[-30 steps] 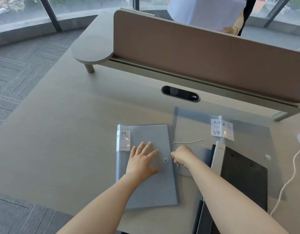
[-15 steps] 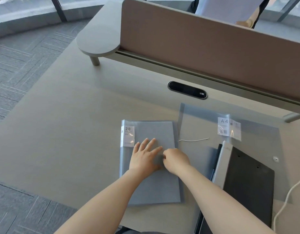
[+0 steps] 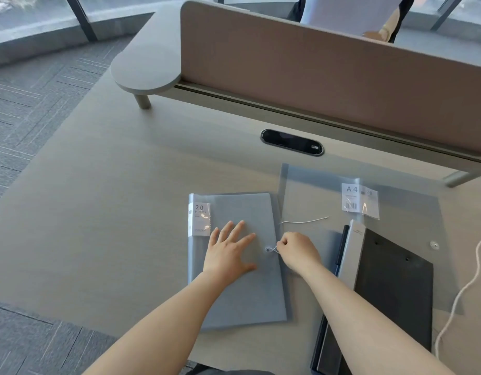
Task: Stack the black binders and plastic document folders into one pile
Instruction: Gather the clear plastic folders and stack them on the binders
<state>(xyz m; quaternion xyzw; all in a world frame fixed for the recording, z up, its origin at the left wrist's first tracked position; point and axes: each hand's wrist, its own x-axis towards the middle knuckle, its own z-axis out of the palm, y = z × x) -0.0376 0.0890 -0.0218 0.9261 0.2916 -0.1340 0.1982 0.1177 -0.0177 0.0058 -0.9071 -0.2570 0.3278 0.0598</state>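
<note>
A grey-blue plastic document folder [image 3: 242, 296] with a "20" label lies flat on the desk in front of me. My left hand [image 3: 229, 250] presses flat on its cover, fingers spread. My right hand [image 3: 297, 250] is closed, pinching the thin white closure string [image 3: 273, 249] at the folder's button on the right edge. To the right lies a clear A4 plastic folder [image 3: 315, 193] with a loose string end on it. A black binder [image 3: 393, 282] with a grey spine rests on its lower part, partly hidden by my right forearm.
A brown partition panel [image 3: 328, 77] runs along the back of the desk [image 3: 98, 212], with a black cable port [image 3: 292, 143] below it. A white cable [image 3: 466, 282] trails at the right edge. A person holding white paper stands behind the partition.
My right hand moved left onto the folder's button and then drew back slightly to the right, now pulling the string at the button. My left hand stayed flat on the cover.
</note>
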